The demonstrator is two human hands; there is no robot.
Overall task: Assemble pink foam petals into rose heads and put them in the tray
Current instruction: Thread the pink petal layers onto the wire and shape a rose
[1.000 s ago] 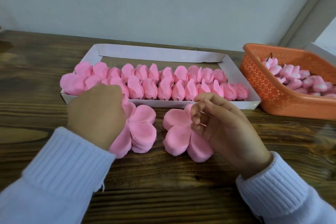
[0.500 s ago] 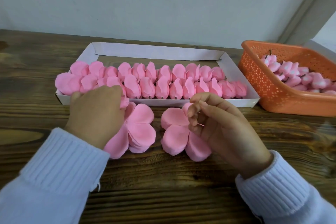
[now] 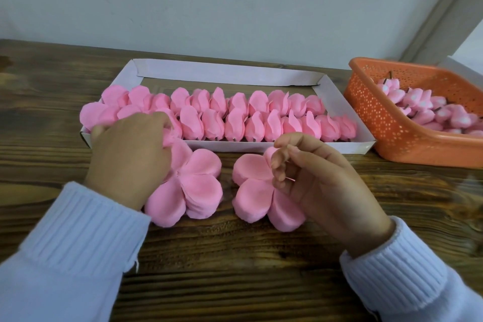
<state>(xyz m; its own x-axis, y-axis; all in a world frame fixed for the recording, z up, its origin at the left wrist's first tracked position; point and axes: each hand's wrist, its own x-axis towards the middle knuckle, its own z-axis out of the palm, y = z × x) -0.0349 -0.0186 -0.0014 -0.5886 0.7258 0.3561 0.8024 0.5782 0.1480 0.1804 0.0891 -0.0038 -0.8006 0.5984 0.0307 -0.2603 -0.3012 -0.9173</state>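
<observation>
Pale-blue knit sleeves (image 3: pixel 52 285) w/ ribbed cuffs (image 3: pixel 392 266), both arms

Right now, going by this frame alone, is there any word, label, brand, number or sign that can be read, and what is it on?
None can be read. The white cardboard tray, the orange basket, the pink foam petals, the wooden table, the sleeves and the wall show no print, label or number.

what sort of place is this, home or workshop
Likely a small craft worktable, home or workshop unclear: cardboard tray of finished pink rose heads, stacks of foam petals, orange basket of buds.
</observation>
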